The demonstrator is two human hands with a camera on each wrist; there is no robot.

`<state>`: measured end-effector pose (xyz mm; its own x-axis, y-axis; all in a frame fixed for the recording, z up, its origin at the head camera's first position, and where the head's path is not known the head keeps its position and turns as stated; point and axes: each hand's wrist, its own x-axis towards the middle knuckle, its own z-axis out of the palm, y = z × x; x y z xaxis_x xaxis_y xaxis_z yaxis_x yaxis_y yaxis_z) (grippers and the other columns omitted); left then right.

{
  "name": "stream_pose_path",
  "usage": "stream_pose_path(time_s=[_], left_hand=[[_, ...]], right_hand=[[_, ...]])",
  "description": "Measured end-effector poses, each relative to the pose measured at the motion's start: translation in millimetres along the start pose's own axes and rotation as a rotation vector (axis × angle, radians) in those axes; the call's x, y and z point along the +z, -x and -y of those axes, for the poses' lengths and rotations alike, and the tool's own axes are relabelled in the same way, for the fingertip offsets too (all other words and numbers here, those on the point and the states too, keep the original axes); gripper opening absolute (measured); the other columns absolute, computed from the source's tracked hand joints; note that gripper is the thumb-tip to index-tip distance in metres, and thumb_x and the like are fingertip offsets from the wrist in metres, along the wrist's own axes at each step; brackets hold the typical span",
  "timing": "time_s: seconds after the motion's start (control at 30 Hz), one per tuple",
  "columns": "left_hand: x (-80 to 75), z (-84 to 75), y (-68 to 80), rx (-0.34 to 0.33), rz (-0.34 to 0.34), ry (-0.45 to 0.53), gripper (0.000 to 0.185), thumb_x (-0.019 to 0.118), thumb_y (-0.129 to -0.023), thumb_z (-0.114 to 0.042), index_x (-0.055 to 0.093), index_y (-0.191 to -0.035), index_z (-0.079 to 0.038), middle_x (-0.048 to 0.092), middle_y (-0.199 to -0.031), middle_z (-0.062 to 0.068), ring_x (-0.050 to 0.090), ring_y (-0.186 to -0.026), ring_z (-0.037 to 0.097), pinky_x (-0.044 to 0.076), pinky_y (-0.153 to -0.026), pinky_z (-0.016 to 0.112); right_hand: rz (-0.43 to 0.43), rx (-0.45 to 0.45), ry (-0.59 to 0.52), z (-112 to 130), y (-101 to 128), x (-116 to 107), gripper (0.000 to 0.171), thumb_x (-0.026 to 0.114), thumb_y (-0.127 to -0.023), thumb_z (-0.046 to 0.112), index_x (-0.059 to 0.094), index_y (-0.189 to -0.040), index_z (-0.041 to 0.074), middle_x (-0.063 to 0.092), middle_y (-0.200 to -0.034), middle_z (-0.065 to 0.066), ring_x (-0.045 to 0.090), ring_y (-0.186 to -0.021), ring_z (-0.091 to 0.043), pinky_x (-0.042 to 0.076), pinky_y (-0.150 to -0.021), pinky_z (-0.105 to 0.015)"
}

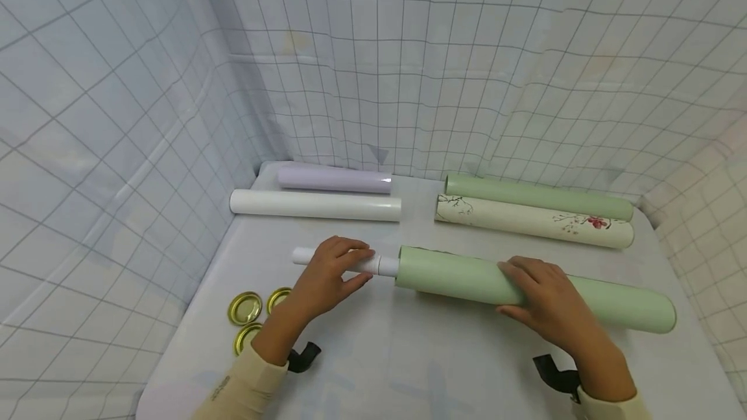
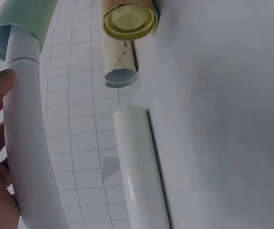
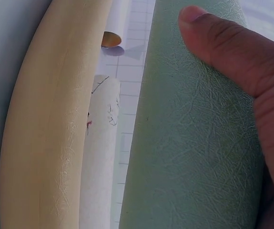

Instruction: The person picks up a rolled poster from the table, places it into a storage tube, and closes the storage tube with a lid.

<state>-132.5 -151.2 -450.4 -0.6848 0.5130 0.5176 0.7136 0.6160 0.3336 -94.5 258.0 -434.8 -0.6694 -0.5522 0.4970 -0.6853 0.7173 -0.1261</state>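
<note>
A roll of white paper (image 1: 388,267) has its right end inside the open mouth of a pale green tube (image 1: 461,275). My left hand (image 1: 329,277) holds the roll between thumb and fingers, a short way left of the mouth. In the left wrist view the roll (image 2: 29,124) enters the green tube (image 2: 29,19). My right hand (image 1: 543,297) grips the green tube near its middle, the thumb (image 3: 227,45) lying along its textured surface. A tan tube (image 3: 51,124) shows beside it in the right wrist view; from the head it is almost wholly hidden.
Lilac (image 1: 332,179) and white (image 1: 315,205) tubes lie at the back left. Another green tube (image 1: 537,198) and a flower-patterned tube (image 1: 525,220) lie back right. Several gold lids (image 1: 244,308) sit left of my left forearm. Grid-patterned curtains surround the table (image 1: 408,355).
</note>
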Motion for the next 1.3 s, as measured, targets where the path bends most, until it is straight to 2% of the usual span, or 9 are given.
stream_pose_path(time_s=[0.27, 0.43, 0.6, 0.8, 1.03, 1.3], left_hand=[[-27.1, 27.9, 11.2, 0.013, -0.085, 0.012, 0.041, 0.09, -0.072, -0.015, 0.072, -0.108, -0.007, 0.066, -0.112, 0.009, 0.06, -0.103, 0.029, 0.05, -0.088, 0.046], [-43.5, 42.5, 24.9, -0.006, -0.088, -0.009, 0.04, 0.09, -0.07, -0.008, 0.071, -0.105, -0.004, 0.065, -0.111, 0.013, 0.06, -0.103, 0.03, 0.053, -0.084, 0.046], [-53.8, 47.5, 32.0, -0.037, -0.082, -0.02, 0.038, 0.088, -0.071, -0.003, 0.071, -0.105, -0.003, 0.064, -0.112, 0.013, 0.06, -0.103, 0.03, 0.053, -0.083, 0.043], [-52.1, 46.0, 31.3, -0.037, -0.083, -0.022, 0.035, 0.086, -0.073, 0.001, 0.072, -0.105, -0.002, 0.065, -0.11, 0.01, 0.062, -0.1, 0.027, 0.055, -0.079, 0.041], [-45.5, 41.1, 29.5, -0.064, -0.076, -0.004, 0.036, 0.087, -0.072, 0.001, 0.072, -0.105, -0.004, 0.064, -0.111, 0.009, 0.057, -0.105, 0.028, 0.052, -0.084, 0.04], [-37.7, 31.6, 26.1, -0.081, -0.068, 0.029, 0.035, 0.086, -0.075, -0.001, 0.072, -0.106, -0.005, 0.063, -0.112, 0.008, 0.059, -0.104, 0.026, 0.056, -0.081, 0.039]], right_hand=[[-0.03, 0.013, 0.021, -4.9, 4.3, -4.2, 0.082, 0.039, -0.092, 0.075, 0.064, -0.119, 0.003, 0.062, -0.115, -0.013, 0.06, -0.103, -0.034, 0.047, -0.082, -0.052], [-0.032, 0.024, 0.014, -6.9, 6.4, -8.0, 0.081, 0.04, -0.091, 0.076, 0.064, -0.12, 0.003, 0.062, -0.116, -0.013, 0.06, -0.102, -0.034, 0.046, -0.083, -0.051], [-0.04, 0.025, 0.018, -8.2, 6.9, -11.1, 0.082, 0.04, -0.091, 0.076, 0.064, -0.119, 0.003, 0.062, -0.115, -0.012, 0.06, -0.1, -0.033, 0.046, -0.083, -0.05], [-0.037, 0.023, 0.012, -7.7, 6.8, -12.1, 0.081, 0.04, -0.092, 0.075, 0.064, -0.119, 0.004, 0.062, -0.115, -0.012, 0.06, -0.102, -0.033, 0.045, -0.084, -0.049], [-0.034, 0.022, 0.02, -7.0, 6.9, -11.2, 0.08, 0.039, -0.092, 0.075, 0.064, -0.12, 0.004, 0.062, -0.116, -0.011, 0.059, -0.104, -0.032, 0.044, -0.086, -0.048], [-0.033, 0.018, 0.023, -3.3, 3.9, -14.1, 0.079, 0.039, -0.092, 0.074, 0.065, -0.12, 0.004, 0.062, -0.116, -0.011, 0.059, -0.105, -0.032, 0.044, -0.085, -0.049]])
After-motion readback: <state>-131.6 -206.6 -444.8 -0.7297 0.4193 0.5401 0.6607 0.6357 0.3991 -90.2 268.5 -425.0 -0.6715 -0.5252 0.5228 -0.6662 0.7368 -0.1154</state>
